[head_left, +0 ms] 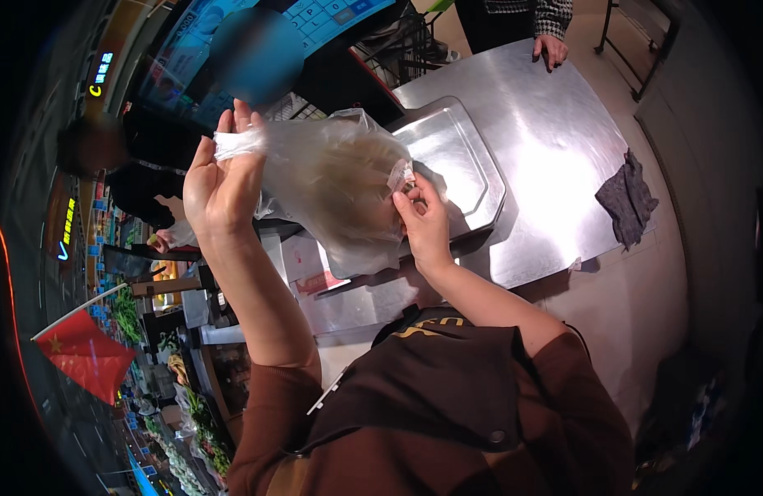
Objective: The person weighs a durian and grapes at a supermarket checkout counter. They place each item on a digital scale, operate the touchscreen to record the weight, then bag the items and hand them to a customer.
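Note:
A clear plastic bag (338, 186) with blurred yellow-brown contents hangs over the near left side of a weighing scale's metal tray (474, 167). Its white, gathered neck crosses the raised fingers of my left hand (223, 186), palm towards me, and is held there. My right hand (426, 223) is at the bag's right side, thumb and fingers pinching a small printed label (400, 175) against the plastic. Whether the label is fully stuck down is hidden by the fingers. Behind the bag stands a lit touch screen (332, 22), partly covered by a blurred round patch.
The scale stands on a shiny steel table (530, 124), with a crumpled dark cloth (626, 201) at its right edge. Another person's hand (549, 51) rests on the far edge. A second person (140, 180) is at the left, near a small red flag (87, 353) and vegetable displays (202, 421).

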A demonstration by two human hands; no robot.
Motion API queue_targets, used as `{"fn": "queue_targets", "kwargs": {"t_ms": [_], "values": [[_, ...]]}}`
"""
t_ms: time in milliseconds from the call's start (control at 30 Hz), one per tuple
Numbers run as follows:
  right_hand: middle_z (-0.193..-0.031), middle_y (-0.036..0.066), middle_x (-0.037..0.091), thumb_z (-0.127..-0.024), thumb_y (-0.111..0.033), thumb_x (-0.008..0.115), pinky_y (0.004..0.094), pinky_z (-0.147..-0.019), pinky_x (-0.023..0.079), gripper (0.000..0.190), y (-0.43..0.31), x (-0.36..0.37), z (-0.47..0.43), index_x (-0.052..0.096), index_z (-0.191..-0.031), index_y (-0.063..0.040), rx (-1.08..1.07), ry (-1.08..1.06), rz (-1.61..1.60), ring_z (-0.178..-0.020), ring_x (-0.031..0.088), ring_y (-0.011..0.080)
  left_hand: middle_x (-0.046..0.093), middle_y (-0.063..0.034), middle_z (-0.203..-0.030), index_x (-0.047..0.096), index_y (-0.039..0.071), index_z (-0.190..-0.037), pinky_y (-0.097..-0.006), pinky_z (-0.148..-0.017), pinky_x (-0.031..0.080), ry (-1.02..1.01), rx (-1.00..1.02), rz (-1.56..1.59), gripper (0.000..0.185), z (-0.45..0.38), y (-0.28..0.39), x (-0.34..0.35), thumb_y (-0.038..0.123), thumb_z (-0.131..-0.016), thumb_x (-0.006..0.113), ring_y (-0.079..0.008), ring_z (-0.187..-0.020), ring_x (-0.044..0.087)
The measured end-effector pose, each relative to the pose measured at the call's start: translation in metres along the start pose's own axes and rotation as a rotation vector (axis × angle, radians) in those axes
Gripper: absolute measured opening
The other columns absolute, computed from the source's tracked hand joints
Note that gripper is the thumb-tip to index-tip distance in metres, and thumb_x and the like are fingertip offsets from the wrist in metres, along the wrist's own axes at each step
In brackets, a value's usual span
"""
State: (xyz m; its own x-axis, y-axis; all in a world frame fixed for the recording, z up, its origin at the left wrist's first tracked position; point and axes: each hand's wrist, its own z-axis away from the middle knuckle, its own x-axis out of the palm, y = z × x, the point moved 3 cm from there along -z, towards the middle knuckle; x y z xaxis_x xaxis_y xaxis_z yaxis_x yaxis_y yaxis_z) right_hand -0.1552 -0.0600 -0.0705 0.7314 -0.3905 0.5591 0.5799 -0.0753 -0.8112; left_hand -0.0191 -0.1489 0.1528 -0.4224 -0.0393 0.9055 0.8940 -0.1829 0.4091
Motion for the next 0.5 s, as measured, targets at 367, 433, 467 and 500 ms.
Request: {"fn": "queue_targets", "kwargs": {"t_ms": [367,433,467,500], "values": [[-0.139,0.022,0.028,-0.092,-0.018,0.046,0.0437,-0.105,0.023,0.062,-0.04,-0.019,0.003,0.016,-0.143,-0.001,-0.596,0.053,0.63,-0.129,0.028,0.034,0.036,-0.0178,-0.138,0.023,0.006,-0.14,-0.0489,-0.105,0.028,0.002,0.062,0.029,0.045,0.009,-0.006,0.0,0.025,-0.1,0.024,-0.0302,-0.127,0.04],[-0.147,0.018,0.022,-0.092,-0.02,0.047,0.0454,-0.109,0.016,0.061,-0.047,-0.019,0.009,0.019,-0.143,-0.003,-0.847,-0.164,0.697,-0.135,0.021,0.0355,0.036,-0.0157,-0.139,0.022,0.007,-0.141,-0.0484,-0.105,0.028,-0.013,0.064,0.018,0.045,0.008,-0.008,0.0,0.026,-0.1,0.024,-0.0304,-0.126,0.04],[-0.148,0.016,0.021,-0.092,-0.023,0.047,0.0456,-0.11,0.015,0.061,-0.035,-0.013,0.005,0.019,-0.144,-0.004,-0.797,-0.344,0.722,-0.136,0.02,0.0341,0.037,-0.0149,-0.138,0.024,0.006,-0.141,-0.0481,-0.105,0.028,0.002,0.068,0.013,0.045,0.009,-0.01,0.002,0.027,-0.1,0.024,-0.0304,-0.125,0.041],[-0.149,0.015,0.02,-0.093,-0.025,0.047,0.0459,-0.11,0.014,0.062,-0.019,-0.008,0.001,0.019,-0.144,-0.005,-0.745,-0.523,0.746,-0.137,0.02,0.0326,0.04,-0.0139,-0.134,0.028,0.004,-0.138,-0.0477,-0.105,0.029,0.001,0.059,0.016,0.043,0.01,-0.012,0.004,0.026,-0.1,0.025,-0.0304,-0.124,0.042]]}}
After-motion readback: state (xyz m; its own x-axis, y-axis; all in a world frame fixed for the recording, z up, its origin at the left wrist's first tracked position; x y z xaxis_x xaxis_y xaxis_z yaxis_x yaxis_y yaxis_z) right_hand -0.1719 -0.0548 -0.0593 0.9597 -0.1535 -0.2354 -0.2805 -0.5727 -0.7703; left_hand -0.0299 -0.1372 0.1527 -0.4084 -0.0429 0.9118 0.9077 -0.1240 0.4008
